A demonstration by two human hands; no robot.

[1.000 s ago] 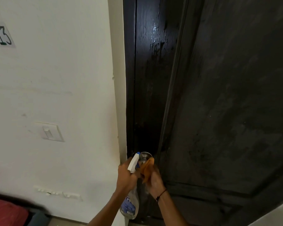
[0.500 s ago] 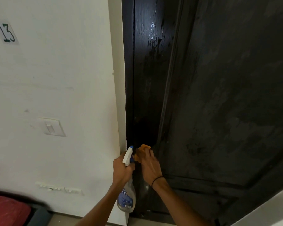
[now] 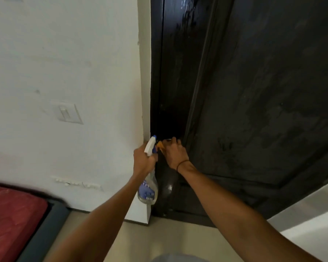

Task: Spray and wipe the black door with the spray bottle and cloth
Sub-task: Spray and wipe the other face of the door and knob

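Note:
The black door (image 3: 263, 91) fills the right half of the view, with wet glossy streaks on its left stile near the top. My left hand (image 3: 142, 161) grips a clear spray bottle (image 3: 148, 188) with a white and blue trigger head, held upright beside the door's left edge. My right hand (image 3: 175, 154) presses an orange cloth (image 3: 160, 144) against the lower left stile of the door. Most of the cloth is hidden under my fingers.
A white wall (image 3: 64, 53) with a light switch (image 3: 68, 112) lies left of the door frame. A red cushion (image 3: 11, 214) on a dark base sits at the lower left. Beige floor (image 3: 159, 239) runs below the door. A white surface (image 3: 311, 214) shows at lower right.
The view has tilted downward and come closer. My right hand has closed over the cloth, so less orange shows, and both hands sit higher in the frame.

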